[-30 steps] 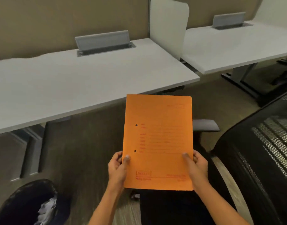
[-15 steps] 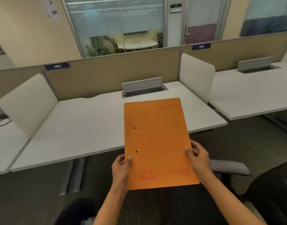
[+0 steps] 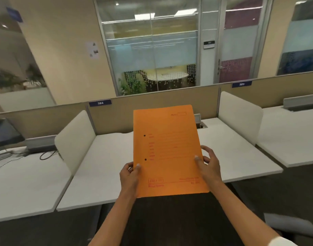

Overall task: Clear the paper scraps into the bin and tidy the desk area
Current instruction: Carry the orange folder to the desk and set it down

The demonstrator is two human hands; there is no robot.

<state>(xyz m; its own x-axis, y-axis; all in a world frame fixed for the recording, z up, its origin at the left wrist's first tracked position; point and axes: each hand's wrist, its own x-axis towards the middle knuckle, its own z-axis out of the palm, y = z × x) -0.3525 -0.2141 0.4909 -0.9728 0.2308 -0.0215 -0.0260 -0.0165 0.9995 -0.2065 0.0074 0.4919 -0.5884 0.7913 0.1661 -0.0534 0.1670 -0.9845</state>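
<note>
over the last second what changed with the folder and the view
The head camera tilted up: the bin and chair dropped out of view, and the partition and glass room came in. The folder rose from beside the desk edge to over the desk. The grip is unchanged: left hand and right hand still pinch its lower edges.

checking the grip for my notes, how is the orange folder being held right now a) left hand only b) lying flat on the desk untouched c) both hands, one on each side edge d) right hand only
c: the left hand pinches the left edge of the orange folder and the right hand grips its right edge, holding it up in front of the white desk.
</note>
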